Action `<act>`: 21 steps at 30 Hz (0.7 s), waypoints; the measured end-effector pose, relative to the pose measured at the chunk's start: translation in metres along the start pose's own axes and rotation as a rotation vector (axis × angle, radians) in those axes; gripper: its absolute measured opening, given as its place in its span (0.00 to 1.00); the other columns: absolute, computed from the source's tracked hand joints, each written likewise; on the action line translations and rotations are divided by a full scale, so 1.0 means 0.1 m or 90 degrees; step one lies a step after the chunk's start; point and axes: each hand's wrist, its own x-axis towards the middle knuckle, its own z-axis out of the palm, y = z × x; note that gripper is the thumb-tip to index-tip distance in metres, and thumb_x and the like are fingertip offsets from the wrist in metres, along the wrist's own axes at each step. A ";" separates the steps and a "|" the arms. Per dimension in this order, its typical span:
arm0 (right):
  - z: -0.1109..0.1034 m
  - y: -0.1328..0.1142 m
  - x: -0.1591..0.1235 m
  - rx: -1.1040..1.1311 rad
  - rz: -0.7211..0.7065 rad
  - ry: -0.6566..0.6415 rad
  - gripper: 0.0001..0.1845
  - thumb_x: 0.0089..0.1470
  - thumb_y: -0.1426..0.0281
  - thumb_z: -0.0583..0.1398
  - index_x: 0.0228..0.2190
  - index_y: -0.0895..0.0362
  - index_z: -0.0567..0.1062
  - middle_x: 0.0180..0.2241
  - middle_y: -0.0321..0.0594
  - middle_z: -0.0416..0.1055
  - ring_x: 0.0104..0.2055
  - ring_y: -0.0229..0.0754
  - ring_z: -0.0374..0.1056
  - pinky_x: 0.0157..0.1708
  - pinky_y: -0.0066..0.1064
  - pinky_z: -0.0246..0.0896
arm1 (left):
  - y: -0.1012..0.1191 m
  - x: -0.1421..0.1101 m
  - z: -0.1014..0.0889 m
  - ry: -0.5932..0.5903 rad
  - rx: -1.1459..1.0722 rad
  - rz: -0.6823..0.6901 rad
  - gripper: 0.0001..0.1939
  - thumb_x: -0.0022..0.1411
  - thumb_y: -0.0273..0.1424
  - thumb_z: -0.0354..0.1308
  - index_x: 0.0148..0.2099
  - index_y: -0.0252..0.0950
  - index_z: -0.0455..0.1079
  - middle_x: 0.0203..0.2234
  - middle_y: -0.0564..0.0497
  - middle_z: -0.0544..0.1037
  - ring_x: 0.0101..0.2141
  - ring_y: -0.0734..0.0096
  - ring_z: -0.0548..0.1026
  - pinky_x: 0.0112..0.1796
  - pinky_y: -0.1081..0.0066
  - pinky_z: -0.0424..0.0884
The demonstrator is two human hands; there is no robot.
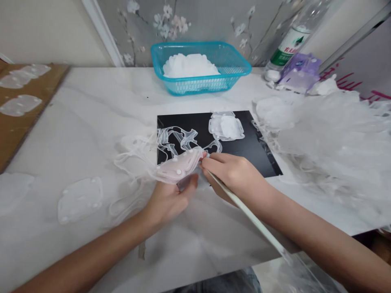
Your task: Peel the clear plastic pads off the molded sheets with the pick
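My left hand point(169, 201) is closed around a stack of frosted, translucent plastic pieces point(180, 165) with small round knobs. Close to the right end of that stack, my right hand point(229, 171) is closed in a pinch. A long pale stick point(249, 213) runs from its fingers down to the lower right; its tip is hidden. Clear plastic trimmings point(180, 138) with looping edges spread around the stack. Beneath lies a black mat point(259, 156), bearing a small pile of frosted pieces point(226, 126) near its far edge.
A blue basket point(201, 83) of white pieces stands at the back. To the right rises a large heap of clear plastic scraps point(332, 134). A bottle point(288, 47) and purple plastic pieces point(301, 71) are behind it. One loose frosted piece point(80, 199) lies left, near a brown board point(23, 132).
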 end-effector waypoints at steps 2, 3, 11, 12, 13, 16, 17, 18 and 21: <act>-0.04 0.01 0.02 0.107 0.032 0.015 0.11 0.55 0.77 0.52 0.23 0.59 0.67 0.20 0.33 0.62 0.22 0.32 0.55 0.22 0.25 0.48 | 0.01 0.00 -0.01 0.016 -0.012 0.003 0.19 0.59 0.28 0.53 0.53 0.39 0.68 0.52 0.50 0.72 0.52 0.64 0.70 0.56 0.63 0.64; -0.08 0.02 0.03 0.171 0.064 0.033 0.10 0.54 0.77 0.54 0.22 0.59 0.67 0.19 0.32 0.62 0.21 0.31 0.55 0.21 0.24 0.48 | 0.01 0.00 -0.02 0.028 -0.012 0.004 0.19 0.58 0.28 0.54 0.53 0.38 0.68 0.52 0.50 0.73 0.52 0.64 0.70 0.56 0.63 0.64; -0.28 0.12 0.07 0.338 0.173 0.045 0.08 0.51 0.72 0.61 0.21 0.58 0.72 0.18 0.31 0.65 0.18 0.28 0.54 0.17 0.22 0.47 | -0.02 0.00 -0.04 0.049 -0.045 -0.017 0.20 0.58 0.27 0.55 0.54 0.39 0.67 0.52 0.50 0.72 0.55 0.63 0.67 0.55 0.64 0.65; -0.27 0.12 0.07 0.336 0.164 0.029 0.08 0.51 0.71 0.61 0.22 0.58 0.73 0.19 0.32 0.67 0.19 0.28 0.55 0.18 0.22 0.49 | -0.02 0.00 -0.04 0.047 -0.039 -0.007 0.21 0.58 0.27 0.55 0.54 0.39 0.67 0.52 0.50 0.72 0.55 0.63 0.67 0.56 0.64 0.64; -0.25 0.12 0.07 0.330 0.156 0.018 0.07 0.51 0.71 0.61 0.23 0.58 0.73 0.20 0.32 0.67 0.20 0.28 0.56 0.19 0.22 0.50 | -0.02 0.00 -0.04 0.045 -0.032 0.000 0.21 0.58 0.27 0.55 0.54 0.39 0.67 0.53 0.50 0.72 0.55 0.63 0.67 0.56 0.64 0.64; -0.22 0.14 0.07 0.308 0.139 0.004 0.07 0.52 0.72 0.60 0.23 0.58 0.74 0.21 0.33 0.68 0.22 0.29 0.59 0.21 0.22 0.53 | -0.02 0.00 -0.04 0.041 -0.017 0.001 0.20 0.58 0.28 0.55 0.54 0.38 0.66 0.53 0.49 0.72 0.55 0.62 0.67 0.56 0.61 0.63; -0.22 0.14 0.07 0.307 0.139 -0.004 0.08 0.52 0.73 0.60 0.23 0.58 0.74 0.22 0.33 0.69 0.22 0.30 0.60 0.21 0.22 0.54 | -0.02 0.00 -0.04 0.038 -0.012 0.002 0.20 0.58 0.28 0.54 0.54 0.38 0.66 0.53 0.49 0.71 0.55 0.62 0.67 0.57 0.60 0.63; -0.21 0.15 0.07 0.312 0.139 -0.013 0.07 0.52 0.73 0.60 0.23 0.57 0.74 0.22 0.33 0.70 0.22 0.31 0.61 0.22 0.23 0.55 | -0.02 0.01 -0.04 0.034 -0.007 0.006 0.20 0.58 0.28 0.54 0.54 0.38 0.66 0.53 0.49 0.71 0.55 0.61 0.67 0.57 0.59 0.62; -0.22 0.17 0.06 0.332 0.125 -0.031 0.07 0.53 0.74 0.60 0.24 0.56 0.74 0.24 0.34 0.71 0.23 0.32 0.62 0.23 0.23 0.56 | -0.02 0.01 -0.04 0.027 -0.002 0.020 0.20 0.59 0.27 0.54 0.55 0.38 0.66 0.53 0.50 0.72 0.55 0.62 0.67 0.57 0.60 0.63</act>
